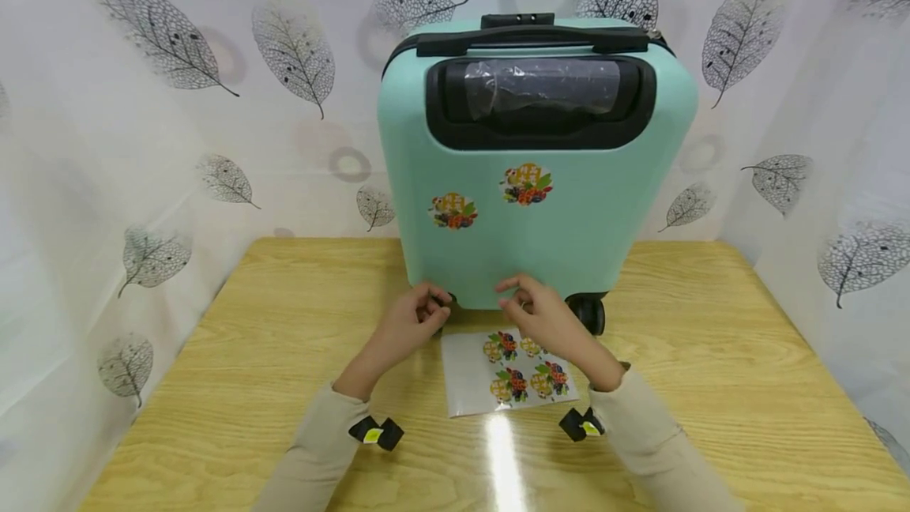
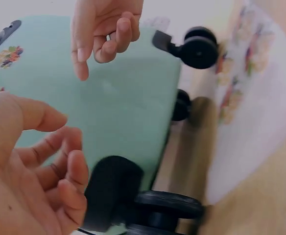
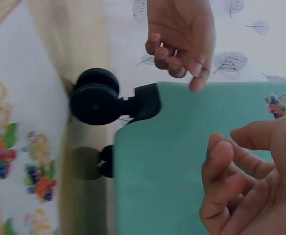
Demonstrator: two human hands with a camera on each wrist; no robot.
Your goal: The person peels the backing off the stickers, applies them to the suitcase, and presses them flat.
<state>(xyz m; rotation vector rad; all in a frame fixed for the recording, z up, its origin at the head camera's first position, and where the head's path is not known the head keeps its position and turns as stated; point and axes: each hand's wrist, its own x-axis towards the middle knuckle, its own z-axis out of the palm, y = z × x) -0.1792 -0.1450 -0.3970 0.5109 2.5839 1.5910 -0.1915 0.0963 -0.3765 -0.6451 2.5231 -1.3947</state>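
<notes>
A mint-green suitcase (image 1: 569, 220) stands upright on the table, with two round fruit stickers on its front, the left sticker (image 1: 453, 211) lower than the right sticker (image 1: 527, 185). My left hand (image 1: 414, 314) is before its lower left corner, by a black caster wheel (image 2: 165, 208). My right hand (image 1: 543, 314) hovers before the lower front, left of the right wheel (image 1: 588, 313). Both hands have loosely bent fingers, and I see nothing between thumb and fingers in either wrist view. A white sticker sheet (image 1: 465, 378) lies below, partly hidden by my right hand.
The wooden table (image 1: 711, 385) reaches out on both sides of the suitcase. Behind it hangs a white backdrop (image 1: 298, 148) printed with dark leaves. The suitcase has a black top handle (image 1: 529, 39) and a recessed black panel with clear film (image 1: 543, 85).
</notes>
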